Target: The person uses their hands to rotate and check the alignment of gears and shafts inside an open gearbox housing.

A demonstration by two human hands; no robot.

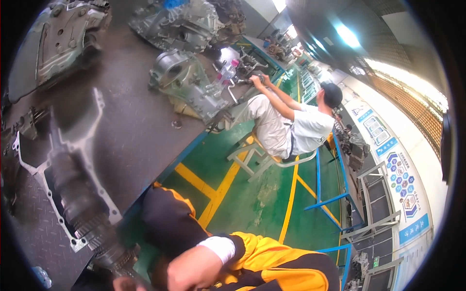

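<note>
Gear shaft (pixel 87 208): across the surface's (pixel 131 121) edge, overlapping flat gasket (pixel 99 188)
Left hand (pixel 127 284): near shaft's lower end
Right hand (pixel 182 272): beside left
Both grips: cut off, cannot tell

A: That gear shaft (pixel 80 199) looks like dull dark metal, pretty ridged with all those teeth, right?
B: Yep. Flat gasket (pixel 100 190) looks smooth and matt, can't tell the material tho.
A: And the table (pixel 141 121)?
B: Mostly matt, raised tread pattern. Gearbox housing (pixel 191 92) is cast metal with some sheen, bottle (pixel 227 73) is clear plastic, floor (pixel 262 194) is glossy, yellow-and-black clothing (pixel 286 257) is cloth.
</note>
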